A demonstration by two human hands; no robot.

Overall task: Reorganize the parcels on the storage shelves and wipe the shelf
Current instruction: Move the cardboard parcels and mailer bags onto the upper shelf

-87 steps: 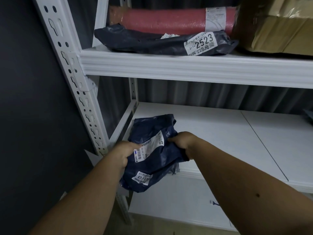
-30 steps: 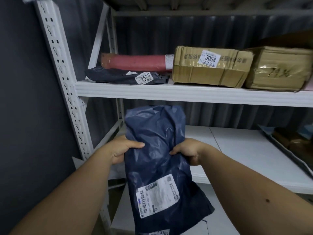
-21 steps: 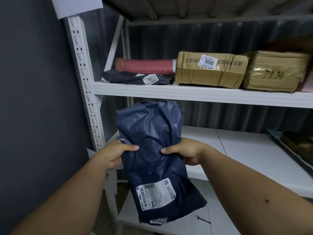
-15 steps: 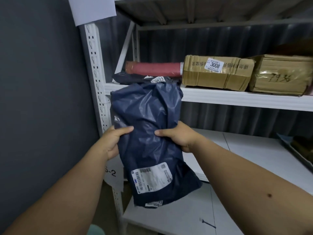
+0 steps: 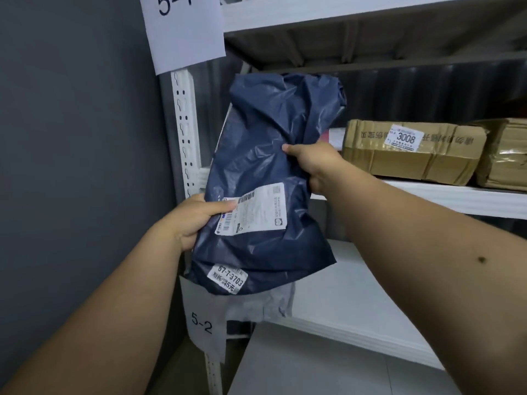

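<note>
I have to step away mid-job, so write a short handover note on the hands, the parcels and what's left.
Left hand grips the dark blue mailer parcel at its lower left edge, thumb on the shipping label. Right hand pinches its right side.
The parcel is held upright in the air at the upper shelf, not yet set down.
On that shelf: cardboard box marked 3008, with another taped box to its right.
Lower shelf is bare where visible.
Left: place this parcel, wipe the shelf. No cloth is in view.
</note>
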